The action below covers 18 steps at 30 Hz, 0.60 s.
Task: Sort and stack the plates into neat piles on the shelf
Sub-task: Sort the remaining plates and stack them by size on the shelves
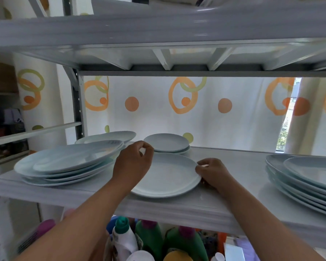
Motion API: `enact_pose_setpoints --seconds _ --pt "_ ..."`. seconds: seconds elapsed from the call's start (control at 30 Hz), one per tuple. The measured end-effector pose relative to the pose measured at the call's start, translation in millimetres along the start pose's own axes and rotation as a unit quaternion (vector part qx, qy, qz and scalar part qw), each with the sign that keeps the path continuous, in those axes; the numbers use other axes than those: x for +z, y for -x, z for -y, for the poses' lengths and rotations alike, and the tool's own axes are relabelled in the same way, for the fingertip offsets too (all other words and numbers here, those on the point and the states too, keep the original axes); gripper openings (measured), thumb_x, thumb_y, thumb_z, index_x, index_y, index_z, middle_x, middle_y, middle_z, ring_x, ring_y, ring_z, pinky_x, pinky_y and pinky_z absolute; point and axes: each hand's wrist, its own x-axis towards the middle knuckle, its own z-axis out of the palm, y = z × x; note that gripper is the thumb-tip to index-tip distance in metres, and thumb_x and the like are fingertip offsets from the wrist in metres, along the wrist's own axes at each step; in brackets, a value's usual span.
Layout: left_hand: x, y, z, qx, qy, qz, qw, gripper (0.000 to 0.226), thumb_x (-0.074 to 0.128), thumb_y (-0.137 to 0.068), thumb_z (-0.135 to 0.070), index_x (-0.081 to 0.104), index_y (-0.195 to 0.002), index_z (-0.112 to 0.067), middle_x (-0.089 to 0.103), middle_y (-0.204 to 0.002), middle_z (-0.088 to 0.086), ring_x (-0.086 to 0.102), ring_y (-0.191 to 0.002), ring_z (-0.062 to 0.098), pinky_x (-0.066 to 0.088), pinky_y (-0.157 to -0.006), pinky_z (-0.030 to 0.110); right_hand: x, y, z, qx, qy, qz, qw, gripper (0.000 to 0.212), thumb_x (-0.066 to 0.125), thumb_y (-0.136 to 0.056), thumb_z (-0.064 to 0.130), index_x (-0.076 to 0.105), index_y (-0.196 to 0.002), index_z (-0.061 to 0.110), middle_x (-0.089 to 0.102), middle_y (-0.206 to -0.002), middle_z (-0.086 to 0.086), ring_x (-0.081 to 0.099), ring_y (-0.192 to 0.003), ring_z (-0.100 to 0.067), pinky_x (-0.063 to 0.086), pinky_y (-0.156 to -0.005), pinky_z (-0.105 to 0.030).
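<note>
a: step?
b: mid-sort. left hand [134, 161] and right hand [213, 172] each pinch the plate [169, 175] rim, front-centre on the shelf [248, 166].
a: next?
b: probably a level lift; match by size.

Single view, worn on the head — facing forward and a little down, about level with the plate shelf [233, 172]. Close in, shelf spanning the full width. Wide-angle: underside of the upper shelf [158, 59] above, bottles [151, 240] below — curtain [154, 117] straight behind.
</note>
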Motion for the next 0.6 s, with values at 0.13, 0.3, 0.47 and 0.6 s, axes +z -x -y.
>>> enact_pose_setpoints --seconds 0.13,0.3,0.47,0.6 --pt "-5.6 2.9 -2.9 -0.025 -0.029 0.002 0.999 0.016 0.041 -0.087 -0.039 0.056 -0.088 -0.033 0.064 -0.071 -0.005 0.059 -0.068 0.014 0.04 -0.059 0.028 -5.4 2.2 2.5 -0.002 -0.163 -0.026 0.986 0.02 0.045 -0.084 -0.003 0.063 -0.082 -0.01 0.051 -0.052 -0.014 0.043 -0.037 -0.02 0.036 -0.038 -0.025" --pt "-11.8 7.4 -8.3 -0.056 -0.041 -0.013 0.998 0.021 0.039 -0.087 -0.042 0.046 -0.095 -0.025 0.056 -0.073 -0.007 0.053 -0.066 0.01 0.032 -0.054 0.026 -11.0 3.4 3.6 -0.012 -0.258 -0.079 0.963 0.019 0.044 -0.087 -0.004 0.062 -0.088 -0.01 0.053 -0.057 -0.014 0.044 -0.037 -0.02 0.037 -0.036 -0.025" --pt "-10.4 9.8 -9.5 -0.078 -0.05 -0.006 0.996 0.03 0.04 -0.084 -0.047 0.045 -0.08 -0.018 0.054 -0.068 -0.001 0.05 -0.061 0.013 0.03 -0.051 0.026 -11.8 3.1 2.3 -0.028 -0.288 -0.125 0.949 0.02 0.045 -0.086 -0.002 0.064 -0.091 -0.006 0.053 -0.053 -0.013 0.042 -0.033 -0.017 0.036 -0.034 -0.022" --pt "-8.6 9.4 -12.6 -0.183 0.047 0.132 0.973 0.036 0.042 -0.086 -0.05 0.05 -0.082 -0.016 0.061 -0.062 0.003 0.053 -0.049 0.016 0.04 -0.052 0.026 -13.0 0.2 0.5 -0.028 -0.333 -0.143 0.932 0.02 0.045 -0.087 -0.003 0.061 -0.095 -0.011 0.051 -0.043 -0.008 0.043 -0.032 -0.017 0.038 -0.036 -0.023"
